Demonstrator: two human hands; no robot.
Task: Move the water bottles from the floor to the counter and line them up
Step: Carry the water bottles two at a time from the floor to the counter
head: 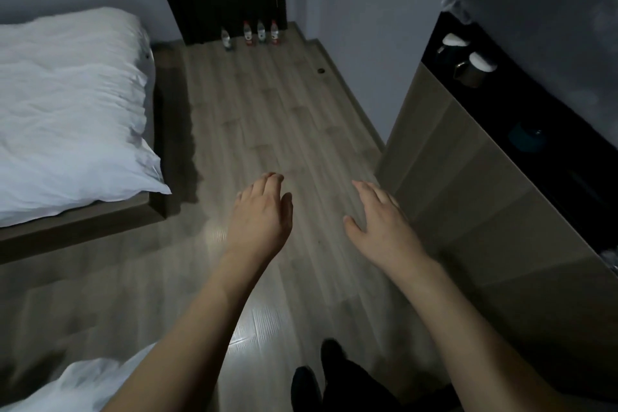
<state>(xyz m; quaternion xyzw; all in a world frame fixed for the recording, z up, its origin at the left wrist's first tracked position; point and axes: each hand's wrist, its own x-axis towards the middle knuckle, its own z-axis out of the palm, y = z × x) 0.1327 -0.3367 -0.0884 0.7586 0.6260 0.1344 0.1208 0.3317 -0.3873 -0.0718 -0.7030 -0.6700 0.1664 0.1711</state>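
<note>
Both hands, left (261,211) and right (378,217), empty, fingers apart. Four bottles (261,32) well away on the floor; dim light, risk of knocking neighbours over.

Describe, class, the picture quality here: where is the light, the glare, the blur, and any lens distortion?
Head view: dim room overall; bright glare on the floor between the forearms; the bed casts a dark shadow beside it; the bottles at the far wall are small and soft; the counter is nearly black; both hands are slightly blurred; the wide lens bends the walls and cabinet edges.
</note>
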